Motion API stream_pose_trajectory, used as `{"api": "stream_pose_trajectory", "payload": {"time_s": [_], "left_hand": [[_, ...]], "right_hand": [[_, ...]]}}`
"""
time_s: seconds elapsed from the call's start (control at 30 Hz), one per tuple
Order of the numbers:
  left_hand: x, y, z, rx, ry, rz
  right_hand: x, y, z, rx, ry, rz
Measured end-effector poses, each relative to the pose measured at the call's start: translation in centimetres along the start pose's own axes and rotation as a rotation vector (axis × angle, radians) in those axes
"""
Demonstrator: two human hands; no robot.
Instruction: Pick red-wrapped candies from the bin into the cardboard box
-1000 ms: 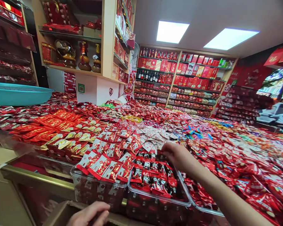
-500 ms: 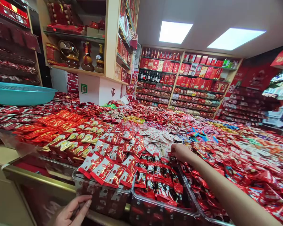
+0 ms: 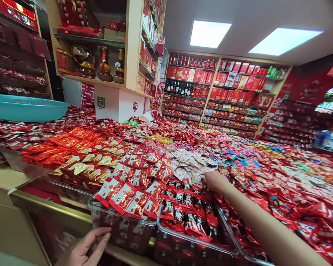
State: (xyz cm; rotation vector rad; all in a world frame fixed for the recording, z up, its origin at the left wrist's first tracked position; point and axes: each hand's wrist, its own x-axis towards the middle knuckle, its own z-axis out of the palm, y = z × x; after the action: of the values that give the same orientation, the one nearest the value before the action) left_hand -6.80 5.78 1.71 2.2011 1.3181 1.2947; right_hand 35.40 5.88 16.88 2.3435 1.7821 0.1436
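My right hand (image 3: 217,182) reaches down at the back of a clear plastic tub (image 3: 194,242) of red-and-black candy packets (image 3: 187,212). Its fingertips are hidden behind the hand, so what they hold, if anything, does not show. Just beyond them lies a heap of white packets (image 3: 187,160). Low on the left, my left hand (image 3: 93,244) is beside the front corner of another clear tub (image 3: 124,232). Thumb and forefinger come nearly together, the other fingers are curled, and nothing shows between them. Red-and-white packets (image 3: 124,195) are piled above that tub's rim.
Heaps of wrapped sweets (image 3: 294,188) cover the counter to the right and back. Orange-red packets (image 3: 69,142) and gold packets (image 3: 91,160) lie left. A turquoise basket (image 3: 27,109) rests at far left. A shelf cabinet (image 3: 130,55) overhangs the counter; a brass-coloured edge (image 3: 52,207) runs along the front.
The view has shifted slightly, so most things sit a little further right. Both hands stay at nearly the same places by the tubs.
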Motion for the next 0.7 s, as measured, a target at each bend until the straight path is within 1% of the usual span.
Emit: {"api": "stream_pose_trajectory", "payload": {"time_s": [0.2,0.43,0.57,0.7], "left_hand": [[-0.1,0.2,0.0,0.030,0.036,-0.022],[-0.1,0.3,0.1,0.029,0.030,-0.003],[-0.3,-0.1,0.2,0.025,0.010,-0.011],[-0.3,0.0,0.2,0.015,0.017,0.003]], "right_hand": [[-0.3,-0.9,0.3,-0.049,0.026,-0.012],[-1.1,-0.7,-0.4,-0.024,0.076,-0.073],[-2.0,-1.1,0.1,0.000,0.041,-0.187],[-2.2,-1.4,0.9,-0.017,-0.015,-0.193]]}}
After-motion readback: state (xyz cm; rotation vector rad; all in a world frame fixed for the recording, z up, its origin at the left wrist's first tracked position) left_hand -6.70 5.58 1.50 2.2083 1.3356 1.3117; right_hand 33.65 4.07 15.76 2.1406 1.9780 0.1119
